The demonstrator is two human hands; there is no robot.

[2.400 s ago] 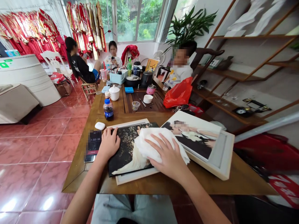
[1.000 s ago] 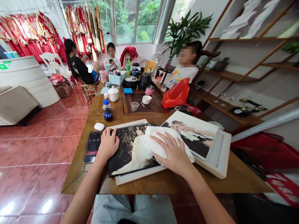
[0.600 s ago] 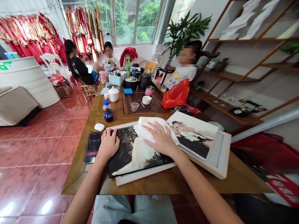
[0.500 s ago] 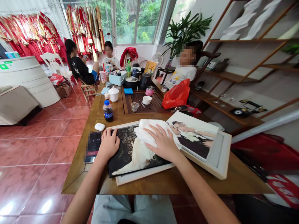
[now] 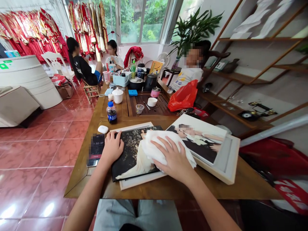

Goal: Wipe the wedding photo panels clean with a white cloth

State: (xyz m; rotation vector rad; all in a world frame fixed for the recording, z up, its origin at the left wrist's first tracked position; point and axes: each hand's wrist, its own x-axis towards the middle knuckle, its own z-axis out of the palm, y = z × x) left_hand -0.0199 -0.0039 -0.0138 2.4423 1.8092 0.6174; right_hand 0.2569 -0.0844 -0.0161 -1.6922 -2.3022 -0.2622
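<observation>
A dark photo panel (image 5: 127, 154) of a figure in a pale gown lies in front of me, partly over a light-framed piece (image 5: 144, 181). My left hand (image 5: 113, 146) rests on the panel's left edge, holding nothing, its fingers laid out flat. On the panel's right part sits a bunched white cloth (image 5: 154, 144). My right hand (image 5: 174, 157) presses down on the cloth from above with spread fingers. Cloth and hand cover the panel's right side. Just right of them, a second photo panel (image 5: 204, 154) rests on a pale box-like frame (image 5: 233, 157).
Left of the panel lie a phone (image 5: 96, 150) and a white earbud case (image 5: 103, 129). Beyond stand a cola bottle (image 5: 112, 114), a lidded white cup (image 5: 117, 95) and a red plastic bag (image 5: 184, 96). Three people sit around the table's far part.
My right hand and the white cloth have slid right and toward me across the panel, uncovering more of its upper middle. My left hand stays at the left edge.
</observation>
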